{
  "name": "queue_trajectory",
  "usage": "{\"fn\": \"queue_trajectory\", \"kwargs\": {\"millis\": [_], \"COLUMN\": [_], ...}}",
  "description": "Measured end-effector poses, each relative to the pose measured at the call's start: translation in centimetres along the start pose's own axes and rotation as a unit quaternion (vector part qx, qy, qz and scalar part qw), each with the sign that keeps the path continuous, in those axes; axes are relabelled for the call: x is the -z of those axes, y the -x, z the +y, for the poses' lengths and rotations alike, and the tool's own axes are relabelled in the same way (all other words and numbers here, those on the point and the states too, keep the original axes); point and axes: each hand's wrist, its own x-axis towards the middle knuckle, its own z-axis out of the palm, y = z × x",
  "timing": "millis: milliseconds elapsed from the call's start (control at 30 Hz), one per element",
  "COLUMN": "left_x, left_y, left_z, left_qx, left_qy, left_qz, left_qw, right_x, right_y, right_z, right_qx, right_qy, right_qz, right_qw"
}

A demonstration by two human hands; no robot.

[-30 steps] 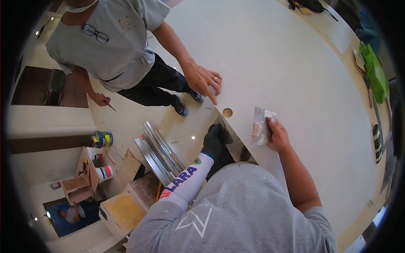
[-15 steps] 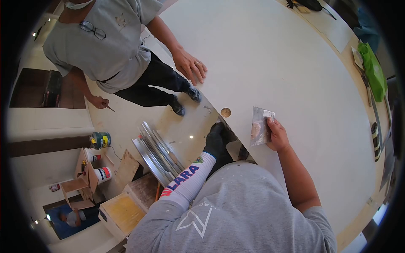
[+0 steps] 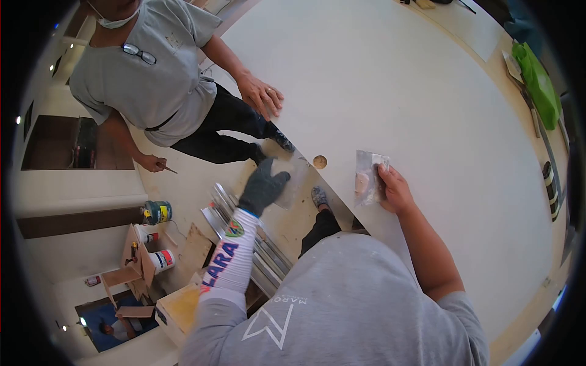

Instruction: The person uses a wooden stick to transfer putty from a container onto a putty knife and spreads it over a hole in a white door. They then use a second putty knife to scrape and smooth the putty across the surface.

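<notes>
My right hand (image 3: 395,189) grips a flat metal putty scraper (image 3: 370,174) above the white tabletop panel (image 3: 415,91). Pinkish putty is smeared on the blade. Off the panel's left edge, over the floor, is my left hand (image 3: 262,188) in a dark glove. Its thumb and fingers pinch a thin, pale, flat sheet (image 3: 287,194), blurred against the floor, whose kind I cannot make out. A round hole (image 3: 320,161) in the panel lies between my two hands, near the edge.
A co-worker (image 3: 152,67) stands across the corner, one hand (image 3: 261,94) on the panel, the other holding a thin tool. Metal strips (image 3: 259,244) lie below my left arm. Paint buckets (image 3: 162,260) stand left. A green bag (image 3: 537,85) lies far right.
My left hand has come away from the panel's edge, moving left over the floor, and the pale sheet now shows in it. My right hand still holds the scraper, nearly in place.
</notes>
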Motion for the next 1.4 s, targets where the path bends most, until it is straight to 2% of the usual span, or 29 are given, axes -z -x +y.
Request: {"fn": "queue_trajectory", "kwargs": {"millis": [100,267,367,533,833,933,1033,1300,1400], "left_x": [3.9,4.5,5.6,4.5,1.4,2.5,4.3,2.5,2.0], "left_y": [-2.2,-6.0,-4.9,-2.1,-2.0,-3.4,-5.3,-6.3,-6.6], "left_z": [5.9,10.5,16.5,20.5,20.0,18.2,15.6,12.4,11.4], "left_qx": [-0.088,-0.099,-0.131,-0.204,-0.166,-0.184,-0.178,0.000,-0.008], "left_qy": [-0.099,-0.262,-0.214,-0.172,-0.255,-0.275,-0.281,-0.298,-0.317], "left_qz": [-0.024,-0.133,-0.084,-0.059,-0.066,0.012,-0.010,-0.130,-0.129], "left_qw": [0.991,0.951,0.964,0.962,0.950,0.943,0.943,0.946,0.940], "right_x": [0.5,-0.3,0.4,-0.3,0.0,0.0,0.3,0.6,0.8], "right_y": [-0.1,0.2,0.0,0.1,0.0,0.3,0.0,-0.2,-0.5], "right_z": [0.4,0.3,1.0,1.7,1.4,0.9,1.1,1.2,1.5], "right_qx": [0.005,0.012,0.037,0.093,0.071,0.045,0.041,0.044,0.048], "right_qy": [0.003,0.018,0.095,0.102,0.138,0.169,0.136,0.080,0.068], "right_qz": [-0.011,0.002,0.014,0.028,0.003,0.007,0.003,-0.020,-0.026], "right_qw": [1.000,1.000,0.995,0.990,0.988,0.985,0.990,0.996,0.996]}}
